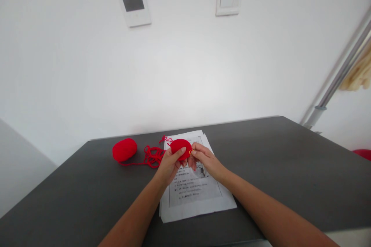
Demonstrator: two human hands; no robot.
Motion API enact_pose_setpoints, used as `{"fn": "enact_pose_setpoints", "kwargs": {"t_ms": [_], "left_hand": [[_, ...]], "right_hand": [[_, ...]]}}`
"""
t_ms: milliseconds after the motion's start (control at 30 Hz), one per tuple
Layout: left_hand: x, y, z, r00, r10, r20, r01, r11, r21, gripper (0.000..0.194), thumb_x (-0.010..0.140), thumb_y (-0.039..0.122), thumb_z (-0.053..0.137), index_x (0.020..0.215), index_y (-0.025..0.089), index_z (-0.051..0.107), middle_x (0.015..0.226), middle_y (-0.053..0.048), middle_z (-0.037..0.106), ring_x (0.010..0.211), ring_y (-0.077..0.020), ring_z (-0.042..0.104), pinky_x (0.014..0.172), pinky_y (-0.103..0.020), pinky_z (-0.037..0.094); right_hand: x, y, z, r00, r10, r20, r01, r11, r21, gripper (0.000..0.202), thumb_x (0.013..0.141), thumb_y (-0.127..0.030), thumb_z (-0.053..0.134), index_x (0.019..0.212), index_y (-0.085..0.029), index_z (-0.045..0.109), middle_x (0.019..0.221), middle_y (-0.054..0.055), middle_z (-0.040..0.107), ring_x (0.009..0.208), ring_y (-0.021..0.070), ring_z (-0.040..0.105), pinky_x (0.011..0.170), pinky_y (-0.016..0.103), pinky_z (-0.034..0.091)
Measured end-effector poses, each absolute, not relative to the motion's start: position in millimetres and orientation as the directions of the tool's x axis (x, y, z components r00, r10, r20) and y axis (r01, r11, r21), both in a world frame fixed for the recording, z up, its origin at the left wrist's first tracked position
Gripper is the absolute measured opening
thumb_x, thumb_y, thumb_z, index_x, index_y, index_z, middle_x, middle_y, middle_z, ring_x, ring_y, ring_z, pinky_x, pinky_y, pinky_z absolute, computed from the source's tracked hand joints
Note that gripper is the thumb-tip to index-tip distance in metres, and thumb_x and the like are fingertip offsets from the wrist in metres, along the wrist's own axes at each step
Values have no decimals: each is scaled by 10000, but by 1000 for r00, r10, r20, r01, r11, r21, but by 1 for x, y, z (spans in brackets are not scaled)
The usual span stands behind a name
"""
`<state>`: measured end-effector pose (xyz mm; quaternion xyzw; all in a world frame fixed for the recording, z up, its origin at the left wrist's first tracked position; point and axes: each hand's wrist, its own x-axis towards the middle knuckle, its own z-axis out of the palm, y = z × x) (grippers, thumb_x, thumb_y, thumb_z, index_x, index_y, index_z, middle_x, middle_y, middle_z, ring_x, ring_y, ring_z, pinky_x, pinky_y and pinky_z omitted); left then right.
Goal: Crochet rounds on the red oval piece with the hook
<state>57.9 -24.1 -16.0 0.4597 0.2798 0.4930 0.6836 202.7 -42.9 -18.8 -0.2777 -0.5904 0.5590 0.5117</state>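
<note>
Left hand (170, 162) clamped on red yarn piece (179, 145); right hand (204, 158) clamped on its 3 o'clock edge, by yellow ring (190, 152). Yarn ball (124, 149): 9 o'clock.

Yarn ball (124, 150), plain red; loose yarn (153, 156), same red. Round piece (180, 149), solid red; small ring (190, 152), yellow. Paper sheets (197, 197), white, dark print, grey picture. Worktop (261, 154), plain dark grey. Wall (185, 61), white.
</note>
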Motion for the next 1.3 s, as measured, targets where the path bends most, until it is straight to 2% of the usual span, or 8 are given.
{"fn": "enact_pose_setpoints", "kwargs": {"t_ms": [567, 1300], "left_hand": [[57, -23, -18, 393, 919, 34, -423, 148, 894, 237, 716, 309, 718, 643, 130, 582, 469, 13, 565, 408, -71, 476, 432, -187, 343], [57, -22, -19, 398, 916, 54, -403, 122, 907, 220, 737, 299, 702, 659, 129, 586, 496, 7, 569, 434, -77, 483, 447, -196, 345]], "right_hand": [[204, -42, -20, -336, 890, 310, -255, 231, -939, 143, 826, -286, 490, 722, -187, 485, 599, -11, 624, 499, 93, 534, 501, 213, 428], [204, -42, -18, -323, 903, 283, -237, 212, -948, 185, 820, -318, 511, 682, -204, 463, 561, -26, 594, 500, 108, 523, 489, 224, 423]]}}
